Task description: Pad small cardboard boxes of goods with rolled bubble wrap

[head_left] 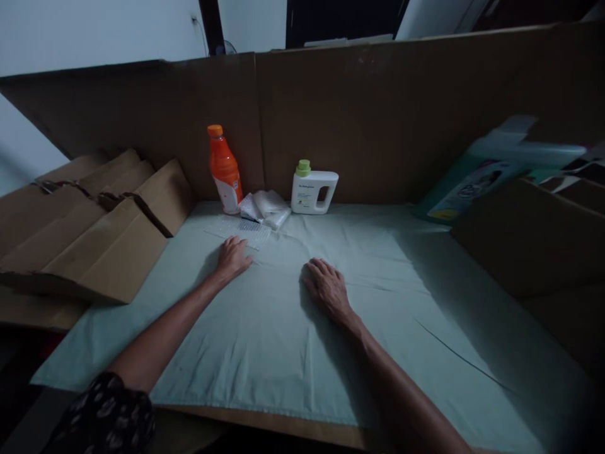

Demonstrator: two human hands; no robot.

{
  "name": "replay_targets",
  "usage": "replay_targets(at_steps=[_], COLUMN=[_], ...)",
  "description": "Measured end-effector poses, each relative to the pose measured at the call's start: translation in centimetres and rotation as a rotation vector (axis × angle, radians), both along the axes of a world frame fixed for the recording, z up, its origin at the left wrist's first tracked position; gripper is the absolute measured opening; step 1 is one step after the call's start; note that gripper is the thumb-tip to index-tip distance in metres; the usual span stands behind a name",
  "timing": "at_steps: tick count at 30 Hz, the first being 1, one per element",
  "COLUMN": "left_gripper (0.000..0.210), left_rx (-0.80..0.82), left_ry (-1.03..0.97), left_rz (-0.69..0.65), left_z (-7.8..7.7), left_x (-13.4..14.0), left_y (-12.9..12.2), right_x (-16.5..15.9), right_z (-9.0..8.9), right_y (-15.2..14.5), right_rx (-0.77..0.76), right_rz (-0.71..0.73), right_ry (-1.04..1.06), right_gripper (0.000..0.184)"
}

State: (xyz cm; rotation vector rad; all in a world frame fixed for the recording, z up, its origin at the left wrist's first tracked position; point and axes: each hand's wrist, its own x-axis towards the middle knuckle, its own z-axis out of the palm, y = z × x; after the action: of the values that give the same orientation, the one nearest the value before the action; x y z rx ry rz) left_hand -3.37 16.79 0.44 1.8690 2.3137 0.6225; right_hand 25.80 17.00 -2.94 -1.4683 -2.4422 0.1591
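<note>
My left hand (233, 258) rests palm down on a pale green cloth (265, 353), thumb apart from the fingers and nothing in it. Its fingertips lie at the near edge of a clear, flat plastic sheet with printing (255, 233). My right hand (327, 285) also lies palm down on the cloth, fingers loosely bent, holding nothing that shows. Beyond the hands stand an orange bottle with an orange cap (224, 167) and a white handled jug with a green cap (307, 192). Between these two is a folded clear plastic bundle (269, 208).
Several cardboard boxes or dividers (108, 252) crowd the left side. A tall cardboard wall (378, 113) runs along the back. At the right, a large teal jug (472, 180) leans beside a cardboard panel (534, 239). A thin dark line (458, 350) crosses the cloth.
</note>
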Motion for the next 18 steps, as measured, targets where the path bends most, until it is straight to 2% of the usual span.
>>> replay_targets(at_steps=[2, 4, 7, 11, 15, 18], left_gripper=[0.030, 0.020, 0.017, 0.023, 0.029, 0.031], left_rx=[-0.035, -0.048, -0.019, 0.091, 0.166, 0.134], left_ry=[0.042, 0.072, 0.095, 0.083, 0.051, 0.027], left_rz=[0.021, 0.052, 0.104, 0.148, 0.011, -0.132], left_z=[0.3, 0.4, 0.7, 1.9, 2.3, 1.1], left_x=[0.3, 0.3, -0.2, 0.0, 4.0, 8.5], left_y=[2.4, 3.7, 4.3, 4.1, 4.6, 5.4], right_x=[0.0, 0.1, 0.1, 0.0, -0.1, 0.0], right_z=[-0.1, -0.1, -0.2, -0.2, -0.1, 0.0], right_y=[0.2, 0.4, 0.5, 0.5, 0.5, 0.4], right_rx=[-0.008, -0.009, -0.019, -0.058, -0.056, -0.049], right_rz=[0.007, 0.011, 0.005, -0.008, -0.013, -0.017], right_ry=[0.031, 0.055, 0.068, 0.070, 0.079, 0.069], right_gripper=[0.044, 0.043, 0.044, 0.044, 0.044, 0.044])
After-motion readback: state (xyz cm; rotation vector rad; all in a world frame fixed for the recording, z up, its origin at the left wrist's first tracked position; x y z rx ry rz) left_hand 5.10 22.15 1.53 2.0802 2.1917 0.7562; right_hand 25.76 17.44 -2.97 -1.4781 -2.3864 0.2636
